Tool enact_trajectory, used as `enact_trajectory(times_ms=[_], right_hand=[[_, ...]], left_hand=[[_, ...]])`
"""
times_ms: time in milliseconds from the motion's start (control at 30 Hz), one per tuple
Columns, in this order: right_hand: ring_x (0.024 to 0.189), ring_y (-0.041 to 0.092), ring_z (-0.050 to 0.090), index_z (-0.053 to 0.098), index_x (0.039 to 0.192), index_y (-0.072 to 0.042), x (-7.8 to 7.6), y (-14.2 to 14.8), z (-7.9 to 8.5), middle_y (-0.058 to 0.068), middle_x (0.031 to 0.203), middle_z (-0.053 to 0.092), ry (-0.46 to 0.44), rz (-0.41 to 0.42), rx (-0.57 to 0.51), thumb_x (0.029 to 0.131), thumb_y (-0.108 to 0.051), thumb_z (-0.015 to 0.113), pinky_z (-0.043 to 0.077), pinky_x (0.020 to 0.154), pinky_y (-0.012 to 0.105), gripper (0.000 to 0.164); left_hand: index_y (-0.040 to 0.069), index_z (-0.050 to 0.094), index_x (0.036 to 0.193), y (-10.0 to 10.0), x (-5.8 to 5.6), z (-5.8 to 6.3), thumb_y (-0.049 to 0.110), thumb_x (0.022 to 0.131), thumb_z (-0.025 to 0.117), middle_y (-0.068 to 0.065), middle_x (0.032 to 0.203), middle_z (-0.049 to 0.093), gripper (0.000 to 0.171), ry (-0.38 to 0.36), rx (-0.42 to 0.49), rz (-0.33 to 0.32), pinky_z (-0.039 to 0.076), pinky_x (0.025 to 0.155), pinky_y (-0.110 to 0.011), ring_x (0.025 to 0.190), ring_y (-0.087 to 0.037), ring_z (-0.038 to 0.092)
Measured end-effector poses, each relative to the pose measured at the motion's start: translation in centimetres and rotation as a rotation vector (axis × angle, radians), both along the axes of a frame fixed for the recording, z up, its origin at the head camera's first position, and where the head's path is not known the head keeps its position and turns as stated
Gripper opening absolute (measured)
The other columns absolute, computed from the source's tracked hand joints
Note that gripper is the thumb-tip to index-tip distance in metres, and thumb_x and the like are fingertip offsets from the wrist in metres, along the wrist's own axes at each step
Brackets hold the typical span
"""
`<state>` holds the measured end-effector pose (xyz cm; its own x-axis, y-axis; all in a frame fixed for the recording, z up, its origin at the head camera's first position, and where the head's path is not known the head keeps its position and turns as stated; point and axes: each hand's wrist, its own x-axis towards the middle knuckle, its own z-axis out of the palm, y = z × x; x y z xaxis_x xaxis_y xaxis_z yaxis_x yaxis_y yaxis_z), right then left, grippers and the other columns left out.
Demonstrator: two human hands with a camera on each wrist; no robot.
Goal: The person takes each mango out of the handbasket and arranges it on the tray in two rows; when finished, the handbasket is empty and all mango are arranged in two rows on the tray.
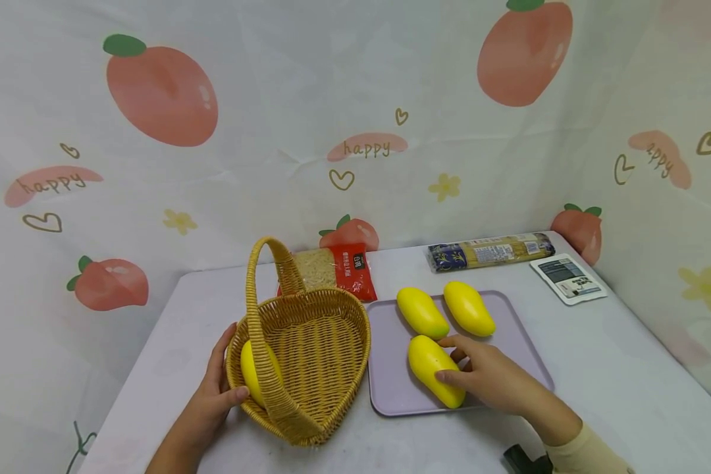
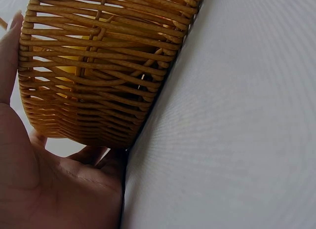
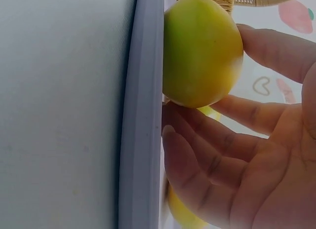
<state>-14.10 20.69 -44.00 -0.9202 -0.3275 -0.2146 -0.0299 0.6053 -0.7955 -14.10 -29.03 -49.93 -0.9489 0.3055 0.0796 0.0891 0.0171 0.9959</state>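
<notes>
In the head view, a heart-shaped wicker basket (image 1: 316,362) with a tall handle stands left of centre, a yellow mango (image 1: 250,375) inside its left side. My left hand (image 1: 212,395) grips that side, thumb at the rim and fingers along the outer wall; the left wrist view has the woven wall (image 2: 98,66) close to the palm. My right hand (image 1: 492,372) holds another mango (image 1: 429,368) on a lilac tray (image 1: 385,395). In the right wrist view, thumb and fingers bend around the mango (image 3: 202,51). Two more mangoes (image 1: 421,313) (image 1: 469,309) lie behind it.
Behind the basket lies a red-labelled bag of pale food (image 1: 332,266). A long pack of noodles (image 1: 492,252) and a white flat pouch (image 1: 569,278) lie at the back right. A black object (image 1: 527,459) shows at the front edge. Printed cloth walls (image 1: 272,164) enclose the table.
</notes>
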Motion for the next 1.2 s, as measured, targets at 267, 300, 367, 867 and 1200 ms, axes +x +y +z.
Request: enact_trajectory(times_ms=[267, 300, 367, 867, 1200], right_hand=[[0.092, 0.024, 0.064, 0.063, 0.145, -0.001, 0.0, 0.1, 0.0, 0.007, 0.112, 0.07, 0.006, 0.004, 0.0, 0.1, -0.034, 0.083, 0.057, 0.081, 0.045, 0.06], [0.092, 0.023, 0.064, 0.063, 0.146, -0.001, 0.0, 0.1, 0.0, 0.007, 0.112, 0.07, 0.009, 0.002, 0.0, 0.1, -0.034, 0.083, 0.057, 0.081, 0.045, 0.06], [0.092, 0.023, 0.065, 0.063, 0.146, -0.001, 0.0, 0.2, 0.1, 0.007, 0.113, 0.07, 0.018, -0.001, -0.002, 0.1, -0.034, 0.082, 0.058, 0.081, 0.045, 0.06], [0.116, 0.03, 0.064, 0.055, 0.154, -0.003, -0.1, 2.4, 2.0, 0.013, 0.135, 0.067, 0.239, -0.079, -0.178, 0.113, -0.029, 0.063, 0.056, 0.091, 0.042, 0.049], [0.136, 0.038, 0.057, 0.038, 0.165, -0.002, -0.1, 3.0, 2.8, 0.025, 0.152, 0.051, 0.331, 0.039, -0.501, 0.121, -0.022, 0.027, 0.054, 0.101, 0.034, 0.05]], left_hand=[[0.034, 0.0, 0.176, -0.1, -0.1, -0.1, 0.013, 0.102, 0.073, -0.022, 0.176, 0.004, 0.106, -0.029, -0.014, 0.023, 0.041, 0.111, -0.024, 0.146, -0.013, 0.045], [0.035, 0.0, 0.176, -0.1, -0.1, -0.1, 0.013, 0.102, 0.073, -0.022, 0.176, 0.004, 0.106, -0.03, -0.018, 0.026, 0.041, 0.111, -0.024, 0.146, -0.013, 0.045], [0.036, 0.001, 0.175, -0.1, -0.1, -0.1, 0.013, 0.101, 0.073, -0.021, 0.177, 0.003, 0.106, -0.031, -0.021, 0.031, 0.041, 0.111, -0.023, 0.146, -0.012, 0.044], [0.036, 0.0, 0.175, -0.2, -0.1, -0.1, 0.014, 0.101, 0.074, -0.022, 0.176, 0.004, 0.107, -0.046, -0.034, 0.041, 0.041, 0.11, -0.023, 0.145, -0.012, 0.046], [0.037, 0.001, 0.175, -0.1, -0.1, -0.1, 0.015, 0.101, 0.074, -0.02, 0.177, 0.002, 0.107, -0.05, -0.04, 0.049, 0.039, 0.111, -0.022, 0.147, -0.008, 0.042]])
